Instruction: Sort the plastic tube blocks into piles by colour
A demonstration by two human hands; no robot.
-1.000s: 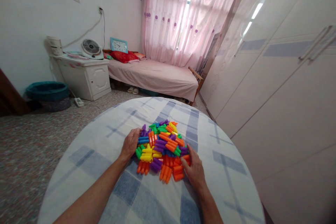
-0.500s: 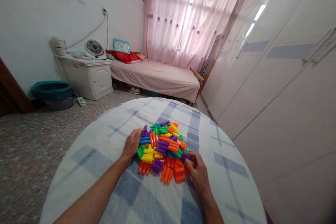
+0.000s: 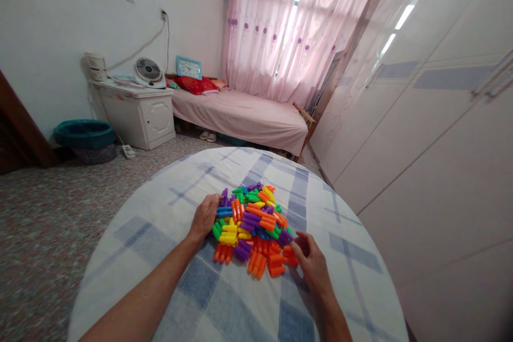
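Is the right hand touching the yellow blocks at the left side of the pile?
Apart: the head view shows purple blocks and orange blocks lying between the right hand and the yellow blocks.

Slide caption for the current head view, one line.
Left hand and right hand flank a pile of multicolored pieces on a blue-and-white tablecloth.

left grip (image 3: 206, 217) bare | right grip (image 3: 313, 261) bare | forearms (image 3: 152, 294) bare, tapered

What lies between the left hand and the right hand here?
In the head view, a heap of multicoloured pieces lies between them, on the checked tablecloth.
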